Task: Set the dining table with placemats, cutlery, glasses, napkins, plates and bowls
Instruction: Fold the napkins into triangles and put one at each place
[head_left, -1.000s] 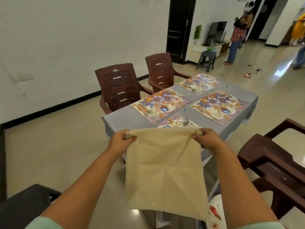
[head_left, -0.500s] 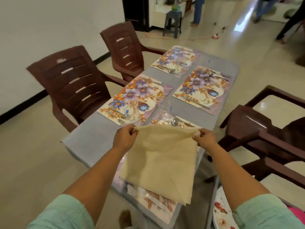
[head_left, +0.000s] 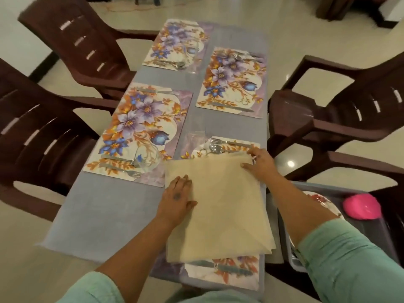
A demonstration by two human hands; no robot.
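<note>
Now the soft beige cloth napkin (head_left: pixel 218 204) lay flat on the flowery placemat (head_left: pixel 220 274). The left hand (head_left: pixel 178 201) pressed it, fingers spread; the right hand (head_left: pixel 260 164) held its far corner. Smoothing outward would keep it neat.

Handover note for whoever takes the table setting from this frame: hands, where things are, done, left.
Left hand lies flat on the beige napkin, fingers straight. Right hand holds the napkin's far right corner; its grip is unclear.
The napkin is spread over the nearest right placemat, beside its fork and spoon.
Done: four floral placemats down with cutlery; a glass stands on the left near placemat.
Left: fold and place this napkin, napkins for the other settings, plates and bowls. A plate and a pink bowl wait in the bin at right.
</note>
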